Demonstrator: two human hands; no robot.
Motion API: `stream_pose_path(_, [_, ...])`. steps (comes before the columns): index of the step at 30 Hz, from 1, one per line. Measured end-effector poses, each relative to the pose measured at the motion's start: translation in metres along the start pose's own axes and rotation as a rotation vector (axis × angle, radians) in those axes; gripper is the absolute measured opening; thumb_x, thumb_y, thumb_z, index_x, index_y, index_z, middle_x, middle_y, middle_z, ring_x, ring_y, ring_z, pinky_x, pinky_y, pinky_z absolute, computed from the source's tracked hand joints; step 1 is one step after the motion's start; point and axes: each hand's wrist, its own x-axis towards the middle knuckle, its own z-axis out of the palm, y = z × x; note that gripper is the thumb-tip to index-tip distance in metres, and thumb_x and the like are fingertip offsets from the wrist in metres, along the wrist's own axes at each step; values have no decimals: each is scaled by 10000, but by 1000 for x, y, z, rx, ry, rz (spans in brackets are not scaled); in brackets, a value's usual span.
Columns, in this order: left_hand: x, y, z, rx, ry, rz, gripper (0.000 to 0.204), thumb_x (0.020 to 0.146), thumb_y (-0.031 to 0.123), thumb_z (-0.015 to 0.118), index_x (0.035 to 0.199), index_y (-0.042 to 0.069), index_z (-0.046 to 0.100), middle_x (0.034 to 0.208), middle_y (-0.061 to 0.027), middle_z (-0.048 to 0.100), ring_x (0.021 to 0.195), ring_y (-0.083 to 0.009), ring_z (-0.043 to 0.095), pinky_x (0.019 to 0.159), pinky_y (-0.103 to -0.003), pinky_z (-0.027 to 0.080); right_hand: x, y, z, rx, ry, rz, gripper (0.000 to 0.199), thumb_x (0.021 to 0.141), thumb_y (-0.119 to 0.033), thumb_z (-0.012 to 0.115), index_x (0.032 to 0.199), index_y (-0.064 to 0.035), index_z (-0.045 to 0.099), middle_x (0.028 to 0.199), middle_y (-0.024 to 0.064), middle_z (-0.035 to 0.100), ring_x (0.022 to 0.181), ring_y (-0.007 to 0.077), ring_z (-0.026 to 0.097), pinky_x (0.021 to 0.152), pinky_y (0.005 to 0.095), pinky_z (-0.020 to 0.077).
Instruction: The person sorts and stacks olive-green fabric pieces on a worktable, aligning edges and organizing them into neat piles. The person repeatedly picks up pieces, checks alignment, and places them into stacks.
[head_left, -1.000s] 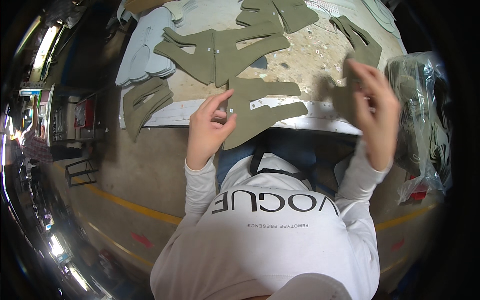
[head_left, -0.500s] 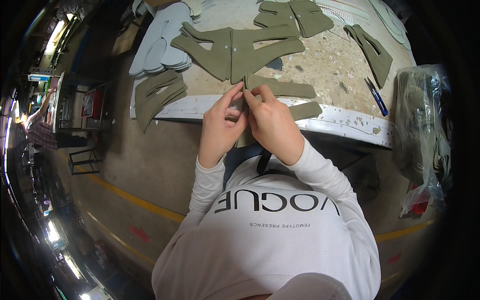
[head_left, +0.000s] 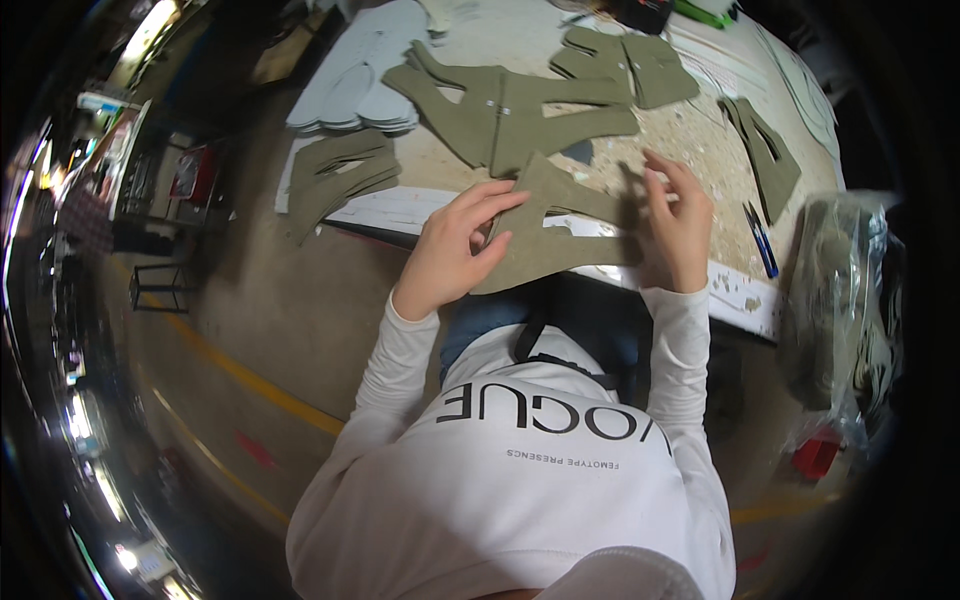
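Observation:
An olive shoe-upper piece (head_left: 520,256) with two strap-like arms pointing right lies at the table's near edge, part of it overhanging. My left hand (head_left: 452,250) pinches its left edge, thumb and fingers closed on it. To the right, my right hand (head_left: 684,222) is off the material near the strap ends, fingers curved and apart, with nothing visible in it. Just beyond lies a larger spread of olive pieces (head_left: 520,122), meeting at a middle seam line. Small pale marks show along that line.
Stacked olive pieces (head_left: 340,172) lie at the left, below pale grey cut pieces (head_left: 352,70). More olive pieces (head_left: 655,75) lie at the back, and another (head_left: 765,150) at the right. Blue-handled snips (head_left: 764,245) rest near a plastic-wrapped bundle (head_left: 838,300). Scraps litter the table (head_left: 690,125).
My hands have parted: the right moved away to the right, the left stays at the piece's left edge. The piece now lies opened out flat. The whole view has shifted slightly.

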Motion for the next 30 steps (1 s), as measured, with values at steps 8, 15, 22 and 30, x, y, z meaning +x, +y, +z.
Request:
stream_pose_path(8, [-9,-9,-122,190,117,124,456,813,9,601,1255,114,639,1290,-69,594,1036,-119,586,743,-218,464,-6,30,5,45,41,-10,184,906,-110,611,1054,-63,710,902,67,667,690,144,593,609,253,467])
stream_pose_path(15, [-38,-137,-193,-37,318,-341,455,855,3,604,1299,100,606,1171,-36,628,910,-43,552,768,-183,434,-7,26,3,11,28,-41,205,903,-98,604,1074,-71,713,915,61,658,699,135,586,583,242,455])
stream_pose_path(22, [-60,-200,-196,-310,329,-408,489,839,52,654,1317,136,598,1013,-5,648,857,-65,544,787,-199,423,-6,15,1,-15,12,-83,204,899,-95,609,1072,-56,708,907,66,656,688,138,582,584,254,462])
stream_pose_path(30, [-1,-124,-144,536,643,-100,302,787,153,701,1085,105,687,1095,-94,658,1065,-249,596,896,-359,475,30,-32,-7,-5,-189,-248,188,882,-73,612,1045,-50,704,905,103,656,654,208,607,589,290,484])
